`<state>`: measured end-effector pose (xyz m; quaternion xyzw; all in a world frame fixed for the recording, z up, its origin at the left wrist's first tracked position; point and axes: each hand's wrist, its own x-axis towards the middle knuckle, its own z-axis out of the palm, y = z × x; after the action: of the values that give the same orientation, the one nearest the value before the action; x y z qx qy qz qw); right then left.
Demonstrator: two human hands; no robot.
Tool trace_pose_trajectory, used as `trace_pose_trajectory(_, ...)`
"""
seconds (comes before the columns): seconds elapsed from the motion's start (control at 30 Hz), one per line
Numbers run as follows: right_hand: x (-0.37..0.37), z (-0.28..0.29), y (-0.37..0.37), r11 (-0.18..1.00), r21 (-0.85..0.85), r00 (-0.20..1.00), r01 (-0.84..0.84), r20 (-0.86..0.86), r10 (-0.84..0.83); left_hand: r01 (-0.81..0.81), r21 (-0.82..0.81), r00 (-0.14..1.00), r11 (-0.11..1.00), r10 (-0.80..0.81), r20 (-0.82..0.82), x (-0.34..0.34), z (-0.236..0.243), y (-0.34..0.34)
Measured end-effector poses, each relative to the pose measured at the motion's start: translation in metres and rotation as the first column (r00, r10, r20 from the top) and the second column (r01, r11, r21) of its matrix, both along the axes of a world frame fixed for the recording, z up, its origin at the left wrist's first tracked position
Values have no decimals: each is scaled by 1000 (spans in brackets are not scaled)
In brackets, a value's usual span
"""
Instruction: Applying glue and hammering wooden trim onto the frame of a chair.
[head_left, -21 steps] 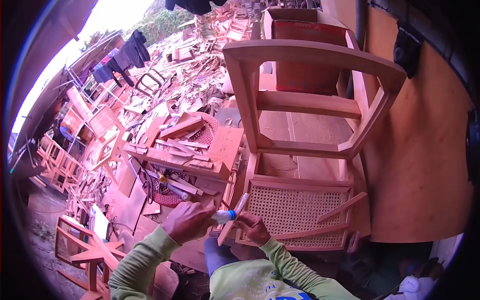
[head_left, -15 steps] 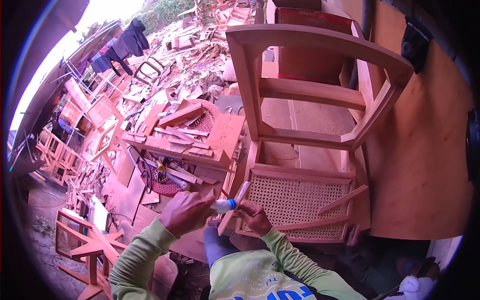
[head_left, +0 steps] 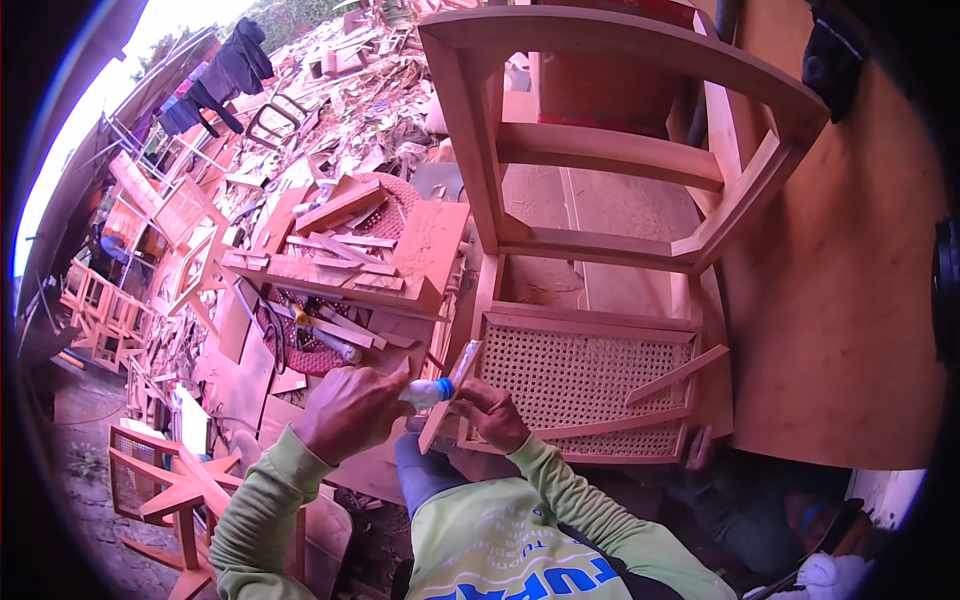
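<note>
My left hand (head_left: 350,412) is closed around a small white bottle (head_left: 422,394) with a blue neck. The bottle lies nearly sideways, its blue end against or very near a narrow wood strip (head_left: 434,427). My right hand (head_left: 493,415) pinches that strip and keeps it slanted beside the chair. White material shows on the strip's upper end. To the right of my hands is a chair's woven cane panel (head_left: 560,370), set in a wooden frame, with a taller open wooden frame (head_left: 610,158) rising behind it. Two loose wood strips (head_left: 675,376) rest over the cane.
A wooden piece loaded with offcuts (head_left: 340,285) stands left of the chair, with scrap heaped beyond. Another chair (head_left: 185,490) lies at lower left. A large wood sheet (head_left: 830,300) borders the right side. Another person's hand (head_left: 700,450) is by the panel's near right corner.
The whole view has shifted, so the chair and scrap sit a little higher and further left. Both hands keep the same holds, and the bottle stays at the strip.
</note>
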<state>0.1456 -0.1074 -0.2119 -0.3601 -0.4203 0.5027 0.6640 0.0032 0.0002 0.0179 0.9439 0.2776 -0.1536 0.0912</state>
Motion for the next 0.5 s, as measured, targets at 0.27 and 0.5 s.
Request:
trace_pose_trajectory(0.27,9,12,6,1000,14,999,-8,35,8,56,32,998,998,-57,29,8,7,4)
trace_pose_trajectory(0.5,2,10,3,999,15,997,-38,-72,39,-6,26,1000,1000,6,11,2,4,2)
